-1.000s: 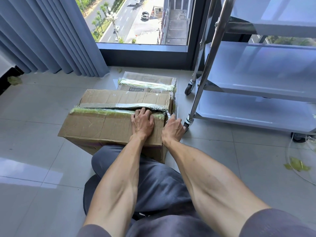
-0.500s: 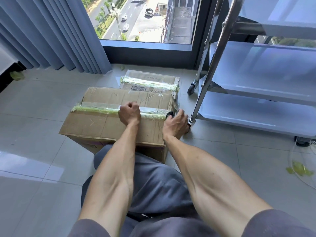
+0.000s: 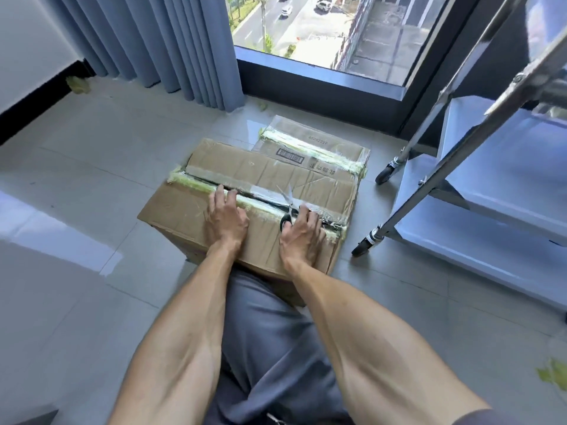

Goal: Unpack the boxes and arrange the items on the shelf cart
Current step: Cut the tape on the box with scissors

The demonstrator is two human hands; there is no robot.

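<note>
Near box [image 3: 245, 210] on floor, at the knees | seam runs left-right under both hands | left hand [image 3: 227, 219] flat, fingertips in slit seam | right hand [image 3: 302, 233] holds scissors [image 3: 288, 207], blades pointing away | shelf cart [image 3: 491, 191] to right

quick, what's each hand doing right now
Left hand: open, fingertips in the top seam of the near box.
Right hand: closed on the scissors.
</note>
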